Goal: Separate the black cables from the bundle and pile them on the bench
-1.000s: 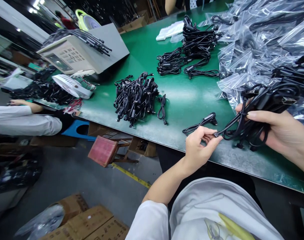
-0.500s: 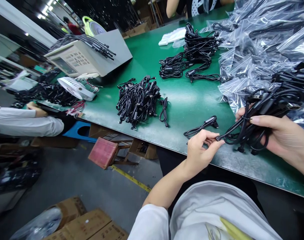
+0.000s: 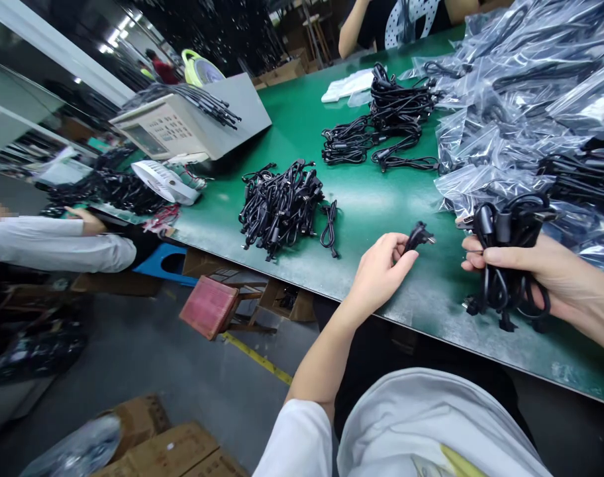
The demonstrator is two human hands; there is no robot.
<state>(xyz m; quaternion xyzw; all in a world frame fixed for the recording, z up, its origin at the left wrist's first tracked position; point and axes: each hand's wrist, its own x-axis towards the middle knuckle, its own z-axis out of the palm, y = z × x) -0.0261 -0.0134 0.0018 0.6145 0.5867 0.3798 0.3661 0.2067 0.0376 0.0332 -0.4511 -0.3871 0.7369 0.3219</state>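
Observation:
My right hand (image 3: pixel 525 268) is closed around a bundle of black cables (image 3: pixel 510 265) held just above the green table (image 3: pixel 381 199) near its front edge. My left hand (image 3: pixel 381 271) is closed on a single black cable (image 3: pixel 417 236), whose plug end sticks up past my fingers. The two hands are a short way apart. A pile of coiled black cables (image 3: pixel 281 207) lies on the table to the left of my left hand.
Clear bags with cables (image 3: pixel 510 99) heap up at the right. More black cables (image 3: pixel 381 126) lie further back. A beige tester box (image 3: pixel 187 122) and a small white fan (image 3: pixel 163 182) stand at the left. A co-worker's sleeve (image 3: pixel 58 242) reaches in; another person sits at the far end. Cardboard boxes (image 3: pixel 177 444) and a red stool (image 3: pixel 210 306) are on the floor.
My left hand let go of the cable end it pinched at the bundle and closed on the single cable from the table. My right hand drew the bundle upright.

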